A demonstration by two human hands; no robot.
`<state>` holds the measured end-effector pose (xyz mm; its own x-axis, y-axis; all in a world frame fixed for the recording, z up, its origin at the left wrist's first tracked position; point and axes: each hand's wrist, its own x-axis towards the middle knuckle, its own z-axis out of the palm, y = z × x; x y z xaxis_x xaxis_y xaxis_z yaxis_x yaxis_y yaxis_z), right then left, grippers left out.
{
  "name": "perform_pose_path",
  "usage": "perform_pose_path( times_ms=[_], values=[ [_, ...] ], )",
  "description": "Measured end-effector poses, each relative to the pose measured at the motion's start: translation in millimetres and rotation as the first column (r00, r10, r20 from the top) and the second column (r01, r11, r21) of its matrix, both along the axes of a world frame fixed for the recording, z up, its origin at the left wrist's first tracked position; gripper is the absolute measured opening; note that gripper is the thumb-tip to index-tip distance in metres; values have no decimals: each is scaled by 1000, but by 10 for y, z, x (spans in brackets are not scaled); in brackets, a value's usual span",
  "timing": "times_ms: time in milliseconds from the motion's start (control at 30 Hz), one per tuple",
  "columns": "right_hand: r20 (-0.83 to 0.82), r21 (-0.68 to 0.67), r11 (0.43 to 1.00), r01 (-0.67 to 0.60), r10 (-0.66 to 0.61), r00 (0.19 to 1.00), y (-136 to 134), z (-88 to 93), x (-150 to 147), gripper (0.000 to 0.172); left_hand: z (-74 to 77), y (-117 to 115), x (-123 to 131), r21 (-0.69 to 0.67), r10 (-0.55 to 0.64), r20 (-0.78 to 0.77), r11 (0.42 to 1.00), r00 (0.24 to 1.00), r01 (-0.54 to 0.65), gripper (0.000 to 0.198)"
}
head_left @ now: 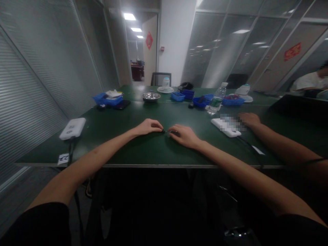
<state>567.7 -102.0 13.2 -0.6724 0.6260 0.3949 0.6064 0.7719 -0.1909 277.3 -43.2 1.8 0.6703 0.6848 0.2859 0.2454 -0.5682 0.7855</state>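
My left hand [148, 127] rests low over the green table [128, 147], its thumb and fingers pinched on a small dark piece [163, 131]. Too little of that piece shows to tell its kind. Just to its right is my right hand [183, 135], fingers curled and thumb drawn in close to the fingertips. A thin, pale bit shows between the two hands, near the right fingertips. Whether the right fingers grip it is too small to make out for certain.
A white power bank [73, 128] with a cable lies left; another white device [225, 128] lies right, beside a co-worker's hand [248, 119]. Farther back are a steel bowl [151, 97], blue trays [107, 99], a water bottle [217, 99] and a dark phone-like slab [122, 104].
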Motion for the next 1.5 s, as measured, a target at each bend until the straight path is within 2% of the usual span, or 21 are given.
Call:
perform_pose_path(
  times_ms=[133,333,667,833,1000,1133,1233,1333,1400,1500],
  values=[
    [5,-6,1000,3,-3,1000,-9,9,-3,27,-21,-46,19,-2,-5,34,1000,999,5,35],
    [33,-15,1000,12,-11,999,-38,38,-11,29,30,-104,51,33,7,44,999,999,-8,29],
    [-4,-27,999,-39,39,999,-34,26,-19,27,46,-202,173,85,-61,15,995,998,59,27],
    [-17,-25,999,21,-21,1000,-25,16,-22,25,49,-192,151,96,-82,-13,992,997,83,36],
    [42,-19,991,135,-134,990,-22,11,-36,21,68,-197,148,218,-39,-122,974,992,65,32],
    [60,-7,982,189,-188,980,-13,9,-36,21,69,-142,99,208,-1,-113,978,994,24,34],
    [50,-21,976,216,-214,975,-7,17,-17,20,79,2,-64,170,102,-122,982,987,-80,35],
    [48,-40,977,210,-208,977,-11,27,1,20,107,208,-392,159,318,-165,943,934,-293,35],
    [43,-38,979,201,-199,979,-14,30,5,21,123,335,-695,210,491,-204,867,847,-452,33],
    [42,-26,980,195,-194,980,-9,24,1,21,123,454,-1200,332,706,-248,705,663,-627,29]
  ],
)
